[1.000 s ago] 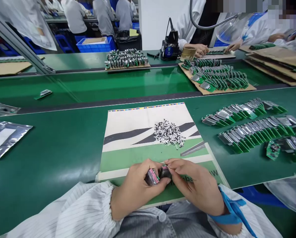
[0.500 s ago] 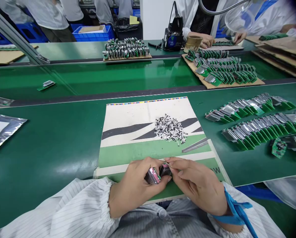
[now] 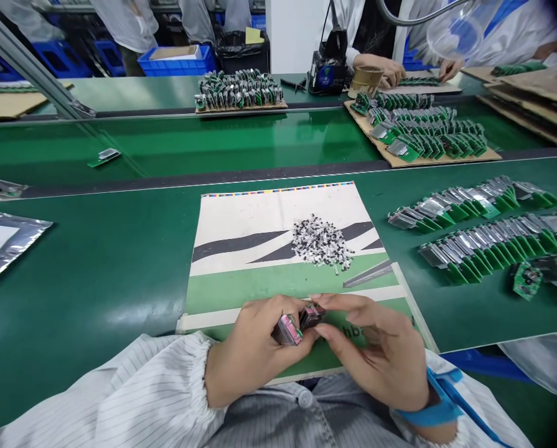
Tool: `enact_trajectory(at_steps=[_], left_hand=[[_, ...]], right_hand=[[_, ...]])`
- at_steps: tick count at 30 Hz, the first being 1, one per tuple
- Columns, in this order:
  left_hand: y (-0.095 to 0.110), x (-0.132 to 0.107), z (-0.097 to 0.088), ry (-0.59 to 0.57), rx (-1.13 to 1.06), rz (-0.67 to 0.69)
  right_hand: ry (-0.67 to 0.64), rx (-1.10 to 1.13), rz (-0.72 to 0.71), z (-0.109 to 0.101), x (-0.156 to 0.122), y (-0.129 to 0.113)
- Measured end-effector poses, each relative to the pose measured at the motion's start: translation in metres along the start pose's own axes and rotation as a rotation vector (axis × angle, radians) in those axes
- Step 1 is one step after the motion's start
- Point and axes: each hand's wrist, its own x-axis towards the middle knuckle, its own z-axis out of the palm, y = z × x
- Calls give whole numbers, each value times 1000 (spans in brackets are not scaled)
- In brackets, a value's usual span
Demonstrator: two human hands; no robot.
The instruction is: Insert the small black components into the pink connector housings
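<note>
My left hand (image 3: 252,348) is closed around a small stack of circuit boards (image 3: 293,325) with pink and green edges. My right hand (image 3: 381,351) meets it at the top, fingertips pinched on the stack's dark end, where something too small to name may be held. Both hands hover over the near edge of a printed cardboard sheet (image 3: 259,249). A pile of tiny black components with metal legs (image 3: 322,242) lies on the sheet just beyond my hands.
Rows of green circuit boards (image 3: 483,233) lie to the right on the green bench. A silver bag (image 3: 2,239) lies at far left. One board (image 3: 104,156) rides the conveyor. Across it are trays of boards (image 3: 238,93), a soldering station (image 3: 327,65) and another person's hands (image 3: 376,65).
My right hand has shifted slightly right and its fingers have loosened along the stack. The lone board on the conveyor has moved to the right.
</note>
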Motion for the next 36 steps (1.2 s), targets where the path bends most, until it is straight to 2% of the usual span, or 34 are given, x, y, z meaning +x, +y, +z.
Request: enact_trajectory(at_steps=[3,6,13,24,31,36], left_hand=[[2,0,0,4,0,-30],[3,0,0,10,21,-5],[-1,-1,1,11,89,94],[-4,-4,0,-32,209,210],[-1,-1,-1,37,111,182],[-3,-1,-2,24,105,179]], right_hand=[[36,114,116,2,-5,-1],[58,159,163,4,-8,-1],[81,109,142,8,-5,-2],[81,73,201,6,-7,-2],[-33,324,262,-6,-2,7],[-173,191,248,-11,0,12]])
